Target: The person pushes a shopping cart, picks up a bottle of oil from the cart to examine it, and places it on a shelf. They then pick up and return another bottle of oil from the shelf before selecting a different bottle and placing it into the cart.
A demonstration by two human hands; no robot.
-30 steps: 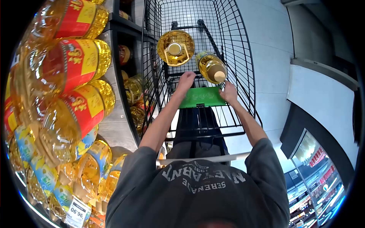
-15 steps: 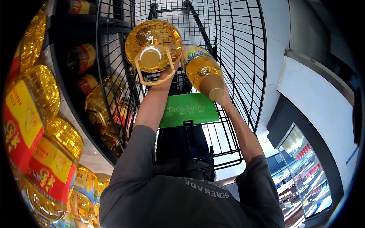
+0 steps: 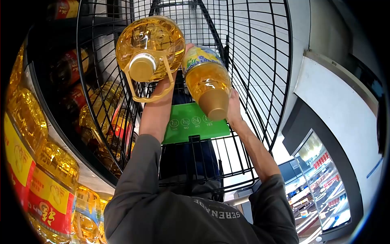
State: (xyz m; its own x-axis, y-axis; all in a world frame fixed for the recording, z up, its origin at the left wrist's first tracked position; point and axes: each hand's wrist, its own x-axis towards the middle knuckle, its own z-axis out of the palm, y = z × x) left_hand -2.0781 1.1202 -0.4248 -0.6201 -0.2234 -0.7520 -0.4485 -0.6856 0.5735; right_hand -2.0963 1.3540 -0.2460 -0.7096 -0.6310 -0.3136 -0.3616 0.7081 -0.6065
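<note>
A large jug of golden oil with a tan cap and looped handle is held over the shopping cart, its cap towards me. My left hand is behind this jug, gripping it; a little of the hand shows between the two containers, and most of its fingers are hidden. Beside it, a smaller cooking oil bottle with a gold cap and a blue-yellow label tilts towards me. My right hand is wrapped round the right side of this bottle, its fingers partly covered.
A green panel with small icons sits at the cart's near end. Shelves on the left carry several large oil jugs with red-yellow labels. A white wall and a glass-fronted display stand on the right.
Both oil containers have shifted left in view and look slightly larger. The smaller bottle's cap has come lower. The cart and shelves have also shifted in view.
</note>
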